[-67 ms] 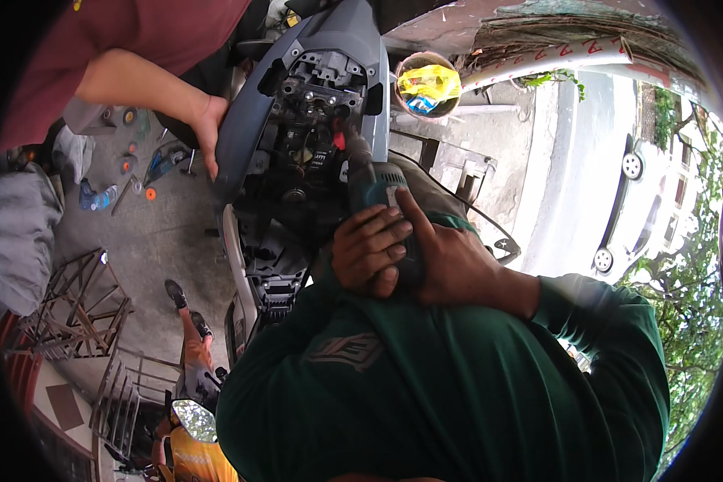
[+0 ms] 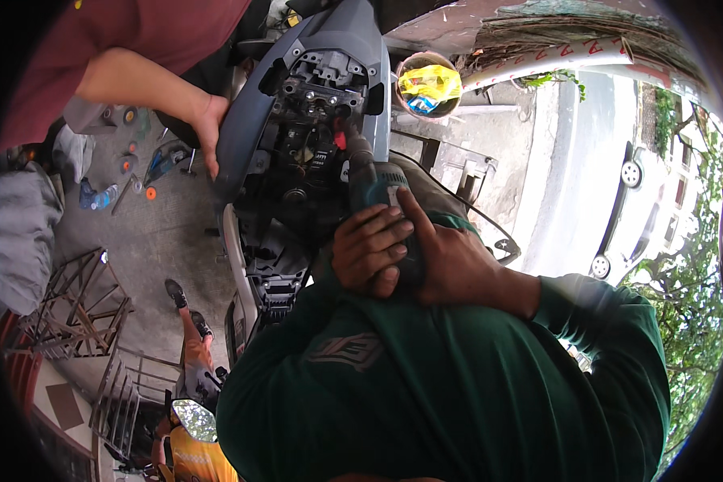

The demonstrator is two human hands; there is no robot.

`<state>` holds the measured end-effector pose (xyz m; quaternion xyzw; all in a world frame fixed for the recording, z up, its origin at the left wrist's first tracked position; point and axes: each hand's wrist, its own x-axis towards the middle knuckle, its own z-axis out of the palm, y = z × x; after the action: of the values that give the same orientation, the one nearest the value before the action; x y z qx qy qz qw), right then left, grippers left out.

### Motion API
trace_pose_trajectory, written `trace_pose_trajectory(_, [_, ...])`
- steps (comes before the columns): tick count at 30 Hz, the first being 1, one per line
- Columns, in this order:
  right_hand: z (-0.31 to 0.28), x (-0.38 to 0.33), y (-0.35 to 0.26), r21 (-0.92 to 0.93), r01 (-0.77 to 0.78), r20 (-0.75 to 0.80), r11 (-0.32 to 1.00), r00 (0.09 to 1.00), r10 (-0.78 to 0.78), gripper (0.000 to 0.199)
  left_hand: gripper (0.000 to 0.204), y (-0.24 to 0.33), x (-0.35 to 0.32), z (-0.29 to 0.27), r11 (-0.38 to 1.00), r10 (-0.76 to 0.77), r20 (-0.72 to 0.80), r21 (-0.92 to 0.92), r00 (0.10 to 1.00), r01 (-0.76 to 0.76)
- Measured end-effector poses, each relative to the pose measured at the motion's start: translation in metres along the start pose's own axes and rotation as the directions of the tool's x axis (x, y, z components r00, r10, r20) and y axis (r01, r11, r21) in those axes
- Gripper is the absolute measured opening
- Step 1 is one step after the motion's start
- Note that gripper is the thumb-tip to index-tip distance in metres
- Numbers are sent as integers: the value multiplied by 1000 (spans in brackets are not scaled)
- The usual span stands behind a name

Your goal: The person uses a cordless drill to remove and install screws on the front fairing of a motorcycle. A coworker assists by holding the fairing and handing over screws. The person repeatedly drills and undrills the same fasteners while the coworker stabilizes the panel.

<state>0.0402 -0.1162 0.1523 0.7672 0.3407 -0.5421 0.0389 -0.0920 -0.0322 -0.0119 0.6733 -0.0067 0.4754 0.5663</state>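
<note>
Against my body I hold a teal power drill [image 2: 380, 181], its front end pointing into the opened seat area of a grey motorcycle [image 2: 245, 136]. Fingers of my left hand [image 2: 371, 251] wrap round the drill body from the left. From the right, my right hand [image 2: 450, 253] grips its rear, thumb stretched along the top. A red part [image 2: 340, 140] shows beside the drill's front; the exact tip is hidden in the dark frame. Exposed inside the motorcycle are a black battery-like box [image 2: 321, 158], bolts and brackets.
Another person's hand [image 2: 210, 132] rests on the motorcycle's left side panel. A bucket [image 2: 430, 86] with yellow and blue plastic stands right of the tail. Tools and a bottle [image 2: 104, 198] lie on the floor at left, near a metal rack [image 2: 80, 309]. A car [image 2: 631, 209] stands beyond the road.
My hands and the drill stay almost exactly where they were. The other person's hand also keeps its place on the panel.
</note>
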Motion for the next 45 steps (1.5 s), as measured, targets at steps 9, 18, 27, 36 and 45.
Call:
trace_pose_trajectory(9, [0, 1, 0, -55, 35, -19, 998, 999, -36, 128, 23, -2, -1, -3, 1000, 6, 9, -10, 1000, -6])
trace_pose_trajectory(18, [-1, 3, 0, -38, 30, -20, 999, 999, -31, 128, 21, -8, -1, -5, 999, 31, 15, -34, 999, -30])
trace_pose_trajectory(27, [-12, 4, 0, -81, 64, 0, 995, 998, -64, 128, 19, -8, 4, -6, 999, 0, 39, -40, 999, 2])
trace_pose_trajectory(36, [-25, 5, -3, -1, 3, 8, 1000, 1000, -3, 126, 20, -7, 27, -1, 999, -20, -18, -29, 1000, 20])
trace_pose_trajectory(45, [-37, 1, 11, 27, 45, -68, 999, 997, -44, 121, 28, -6, 48, 8, 999, -51, 35, 21, 998, 51])
